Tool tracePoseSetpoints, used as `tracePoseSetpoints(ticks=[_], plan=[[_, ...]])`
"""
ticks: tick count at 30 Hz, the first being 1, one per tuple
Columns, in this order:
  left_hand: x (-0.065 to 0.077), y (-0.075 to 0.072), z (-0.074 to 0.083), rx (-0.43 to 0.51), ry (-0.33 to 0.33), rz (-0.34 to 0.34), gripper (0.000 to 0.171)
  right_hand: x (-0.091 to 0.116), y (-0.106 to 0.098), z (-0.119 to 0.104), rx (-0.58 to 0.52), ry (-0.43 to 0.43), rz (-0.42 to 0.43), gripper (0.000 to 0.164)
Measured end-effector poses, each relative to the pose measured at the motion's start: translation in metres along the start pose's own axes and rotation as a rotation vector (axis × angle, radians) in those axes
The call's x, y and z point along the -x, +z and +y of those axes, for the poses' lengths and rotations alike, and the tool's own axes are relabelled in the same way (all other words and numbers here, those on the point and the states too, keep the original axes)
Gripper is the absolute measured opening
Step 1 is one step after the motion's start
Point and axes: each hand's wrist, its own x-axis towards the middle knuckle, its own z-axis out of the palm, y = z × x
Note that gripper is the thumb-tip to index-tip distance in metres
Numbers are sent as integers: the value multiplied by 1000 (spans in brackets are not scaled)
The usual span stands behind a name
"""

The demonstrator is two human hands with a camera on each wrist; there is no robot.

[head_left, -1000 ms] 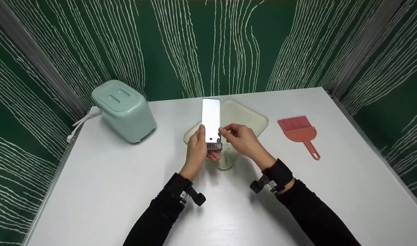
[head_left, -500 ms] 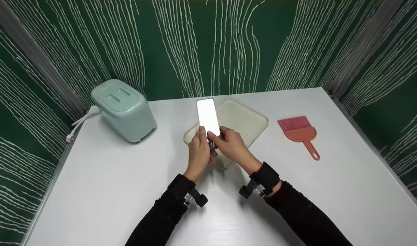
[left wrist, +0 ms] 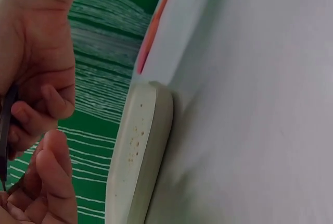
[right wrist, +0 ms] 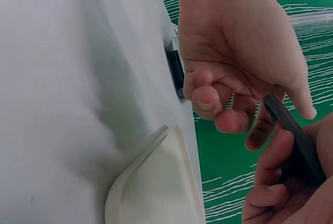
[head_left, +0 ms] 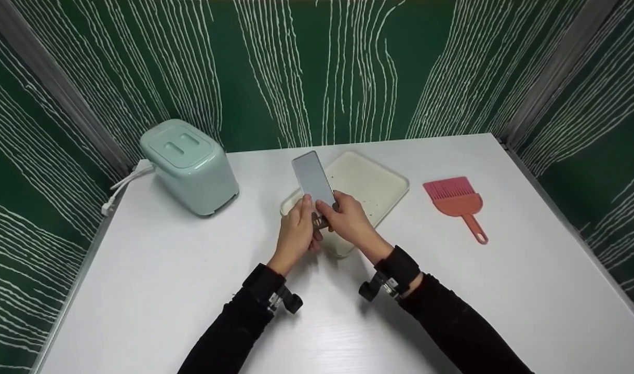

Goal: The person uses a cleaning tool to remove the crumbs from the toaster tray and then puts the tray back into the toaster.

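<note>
Both hands hold a slim, shiny metal crumb tray (head_left: 312, 176) with a slotted dark grey end, raised above the table. My left hand (head_left: 293, 223) grips its left side low down, the thumb along the edge. My right hand (head_left: 350, 221) pinches the lower right side, thumb on the upper face. In the right wrist view the crumb tray shows edge-on as a dark strip (right wrist: 295, 135) between the two hands. Under the hands lies a cream serving tray (head_left: 366, 176), partly hidden by them. Small brown crumbs (left wrist: 136, 146) lie on it.
A mint-green toaster (head_left: 192, 171) stands at the back left, its white cord and plug (head_left: 108, 208) by the table's edge. On the right lie a small orange dustpan (head_left: 458, 204) and a pink brush (head_left: 448, 188). Green patterned panels (head_left: 348, 67) enclose the table.
My right hand has shifted lower and left on the crumb tray, its thumb now over the face. The crumb tray has tilted, its far end swinging left; its bright glare has dulled to grey.
</note>
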Motion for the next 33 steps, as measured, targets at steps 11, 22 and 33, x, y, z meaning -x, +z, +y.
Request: tracePoseSetpoints(ticks=[11, 22, 33], plan=[[-11, -53, 3, -296, 84, 76, 45, -1, -6, 1, -40, 24, -78, 35], [-16, -109, 6, -620, 100, 190, 72, -3, -1, 3, -37, 38, -173, 39], [-29, -166, 13, -630, 202, 349, 66, -3, 3, 1, -37, 87, -236, 40]])
